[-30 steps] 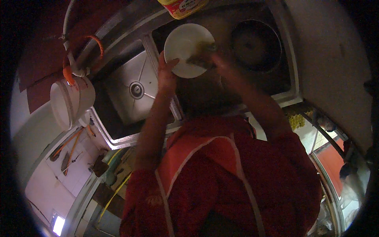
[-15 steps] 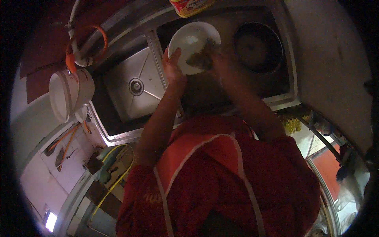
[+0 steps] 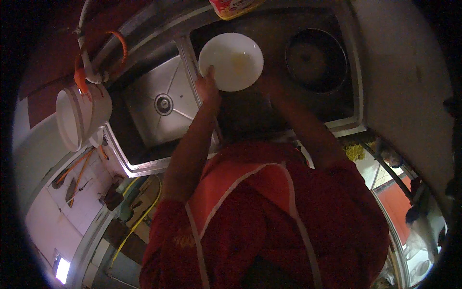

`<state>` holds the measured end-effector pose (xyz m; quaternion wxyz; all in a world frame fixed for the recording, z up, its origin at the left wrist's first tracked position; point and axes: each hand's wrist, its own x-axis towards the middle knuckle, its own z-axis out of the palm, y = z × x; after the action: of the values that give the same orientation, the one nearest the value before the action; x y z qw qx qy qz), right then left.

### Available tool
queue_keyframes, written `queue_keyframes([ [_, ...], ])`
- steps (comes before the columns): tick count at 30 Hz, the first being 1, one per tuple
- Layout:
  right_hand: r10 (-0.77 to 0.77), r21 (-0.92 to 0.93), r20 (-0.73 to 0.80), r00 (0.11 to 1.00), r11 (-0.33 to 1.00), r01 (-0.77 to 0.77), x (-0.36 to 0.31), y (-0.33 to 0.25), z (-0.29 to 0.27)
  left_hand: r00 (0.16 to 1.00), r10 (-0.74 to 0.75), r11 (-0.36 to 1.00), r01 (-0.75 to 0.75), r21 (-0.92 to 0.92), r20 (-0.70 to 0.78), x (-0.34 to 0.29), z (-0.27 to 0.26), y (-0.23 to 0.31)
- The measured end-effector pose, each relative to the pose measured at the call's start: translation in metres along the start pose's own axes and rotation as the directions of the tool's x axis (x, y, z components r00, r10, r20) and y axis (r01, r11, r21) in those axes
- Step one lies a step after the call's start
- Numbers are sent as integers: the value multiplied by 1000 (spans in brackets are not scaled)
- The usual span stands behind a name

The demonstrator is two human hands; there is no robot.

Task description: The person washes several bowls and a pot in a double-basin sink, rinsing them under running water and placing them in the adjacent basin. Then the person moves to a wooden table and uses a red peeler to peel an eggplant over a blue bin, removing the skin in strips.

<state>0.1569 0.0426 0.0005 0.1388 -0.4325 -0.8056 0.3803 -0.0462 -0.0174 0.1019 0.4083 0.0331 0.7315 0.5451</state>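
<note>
A white bowl (image 3: 226, 55) is held over the right-hand sink basin (image 3: 245, 113), its inside facing up with a faint yellowish patch in it. My left hand (image 3: 208, 89) grips its lower left rim, thumb over the inner edge and fingers underneath. At the bowl's lower right edge is my right hand (image 3: 272, 85), dim and partly behind the rim. Its fingers are hidden, so whether it holds anything does not show. A dark round pan (image 3: 316, 60) lies in the same basin, right of the bowl.
The steel left basin (image 3: 163, 82) has a round drain. A white bucket (image 3: 84, 115) stands at its left beside a pipe and orange hose (image 3: 126, 48). Beyond the far edge is a red and yellow container (image 3: 235, 7). A yellow hose (image 3: 139, 224) runs at lower left.
The brownish-green scrubbing pad that my right hand pressed inside the bowl is out of sight. My right hand has moved down to the outer rim, and the bowl has shifted slightly left.
</note>
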Motion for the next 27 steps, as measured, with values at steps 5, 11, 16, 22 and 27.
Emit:
queue_keyframes([
  [5, 432, 249, 211, 877, 844, -475, -4, -1, -2, 708, 349, 796, -570, 204, 614, -18, -11, -42],
  [11, 124, 294, 4, 992, 948, -120, -33, -69, -57, 639, 248, 747, -605, 275, 728, -12, -10, -65],
  [16, -479, -134, -317, 819, 877, 461, -48, -136, -68, 605, 228, 911, -409, 51, 763, -44, -2, -60],
  [22, -221, 283, -496, 840, 873, 397, 17, -164, -93, 713, -372, 750, 608, -260, 594, -70, 10, -41],
  [27, 123, 849, -183, 975, 520, 94, 57, -153, -135, 228, -133, 477, 868, -139, 964, -68, -5, -30],
])
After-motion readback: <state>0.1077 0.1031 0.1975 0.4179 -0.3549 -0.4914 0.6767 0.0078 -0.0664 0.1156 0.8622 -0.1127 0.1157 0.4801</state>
